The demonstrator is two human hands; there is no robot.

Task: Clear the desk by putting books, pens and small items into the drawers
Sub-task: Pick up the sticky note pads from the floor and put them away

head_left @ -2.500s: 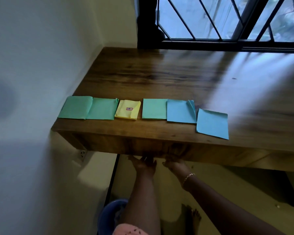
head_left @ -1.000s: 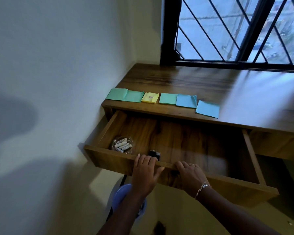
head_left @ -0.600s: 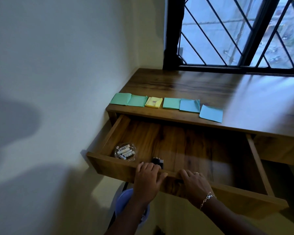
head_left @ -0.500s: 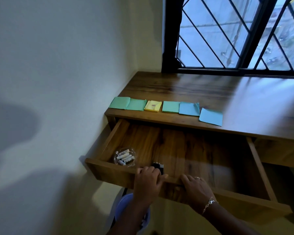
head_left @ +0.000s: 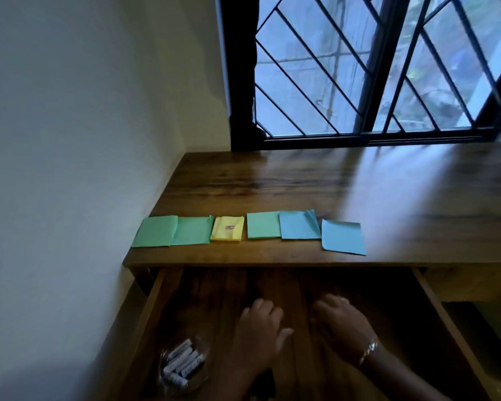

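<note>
A row of paper pads lies along the front edge of the wooden desk (head_left: 315,180): two green ones (head_left: 172,235), a small yellow one (head_left: 227,233), another green one (head_left: 263,228) and two blue ones (head_left: 342,237). Below the desk the drawer (head_left: 156,302) stands pulled out. My left hand (head_left: 259,334) and my right hand (head_left: 342,325), a bracelet at its wrist, hover palm-down above the drawer's floor, empty, fingers loosely spread. A clear dish of small batteries (head_left: 182,364) sits in the drawer's front left corner.
A white wall (head_left: 84,140) closes the left side. A barred window (head_left: 373,68) runs behind the desk. The drawer's right rail (head_left: 446,328) slants down on the right.
The drawer was pulled out from under the desk. My hands have since left its front edge and moved forward over the inside. The view has come closer.
</note>
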